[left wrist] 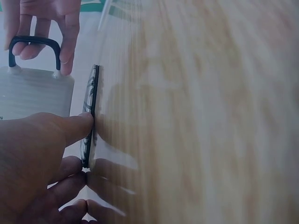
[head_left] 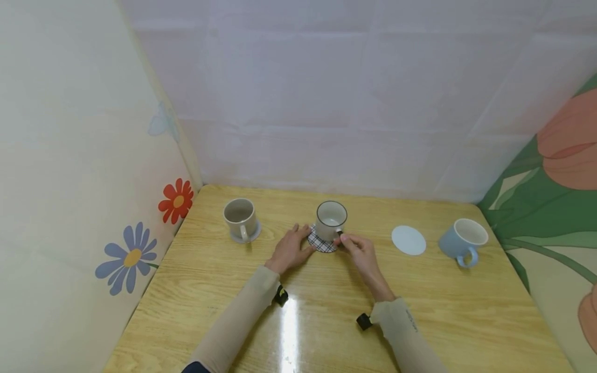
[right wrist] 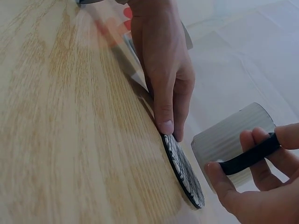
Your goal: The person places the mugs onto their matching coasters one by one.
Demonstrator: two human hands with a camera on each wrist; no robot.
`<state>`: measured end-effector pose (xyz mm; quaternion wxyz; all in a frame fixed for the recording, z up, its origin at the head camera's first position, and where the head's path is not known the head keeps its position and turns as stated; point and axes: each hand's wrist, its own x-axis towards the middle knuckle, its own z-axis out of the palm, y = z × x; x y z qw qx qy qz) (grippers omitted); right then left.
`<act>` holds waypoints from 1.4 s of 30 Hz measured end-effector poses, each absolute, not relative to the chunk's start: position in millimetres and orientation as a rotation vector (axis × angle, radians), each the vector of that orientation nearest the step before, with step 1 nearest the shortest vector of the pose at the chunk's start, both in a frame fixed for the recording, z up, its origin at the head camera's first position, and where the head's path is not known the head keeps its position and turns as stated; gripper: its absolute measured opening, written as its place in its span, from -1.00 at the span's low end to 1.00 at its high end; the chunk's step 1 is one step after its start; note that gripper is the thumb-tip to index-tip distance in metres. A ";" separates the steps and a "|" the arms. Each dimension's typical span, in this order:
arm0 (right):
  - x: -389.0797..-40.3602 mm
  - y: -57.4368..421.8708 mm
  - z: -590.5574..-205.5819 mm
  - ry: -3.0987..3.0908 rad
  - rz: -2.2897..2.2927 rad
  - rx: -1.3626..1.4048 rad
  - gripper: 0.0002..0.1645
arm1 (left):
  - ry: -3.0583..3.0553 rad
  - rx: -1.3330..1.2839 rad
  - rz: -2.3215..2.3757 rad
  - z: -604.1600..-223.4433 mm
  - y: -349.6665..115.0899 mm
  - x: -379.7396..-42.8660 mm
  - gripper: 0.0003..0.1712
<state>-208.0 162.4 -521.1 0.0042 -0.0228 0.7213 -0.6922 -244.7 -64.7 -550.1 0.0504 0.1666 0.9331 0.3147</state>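
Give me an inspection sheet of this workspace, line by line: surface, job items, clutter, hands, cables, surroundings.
Surface: wood-grain table, bright glare streak near the front.
Job items: dark-rimmed mug held just above plaid coaster.
Clutter: nothing seen beyond brown mug on grey coaster, bare white coaster, blue mug.
Left hand: touches the plaid coaster's edge.
Right hand: grips the dark-rimmed mug's handle.
Cables: nothing seen.
Surroundings: white sheet behind, floral panels at both sides.

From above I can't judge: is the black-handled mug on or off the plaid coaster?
Off: both wrist views show a gap between the mug and the coaster.
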 end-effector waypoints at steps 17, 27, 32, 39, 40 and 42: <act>-209.0 160.1 -528.1 2.319 -2.154 -0.097 -0.62 | 2.836 0.502 0.982 -550.4 -64.4 -244.8 -0.26; -209.7 157.3 -532.4 2.355 -2.151 -0.075 -0.64 | 2.831 0.490 0.977 -550.6 -64.4 -244.9 -0.26; -208.2 155.7 -533.2 2.355 -2.131 -0.045 -0.65 | 2.822 0.493 0.986 -550.4 -64.5 -244.6 -0.27; -206.8 154.6 -533.1 2.334 -2.106 -0.032 -0.66 | 2.822 0.492 1.006 -549.2 -64.6 -243.0 -0.27; -206.9 154.6 -533.3 2.335 -2.101 -0.032 -0.66 | 2.822 0.490 1.007 -549.1 -64.6 -243.0 -0.27; -206.9 155.0 -534.1 2.336 -2.096 -0.036 -0.65 | 2.823 0.486 1.008 -548.9 -64.5 -243.0 -0.27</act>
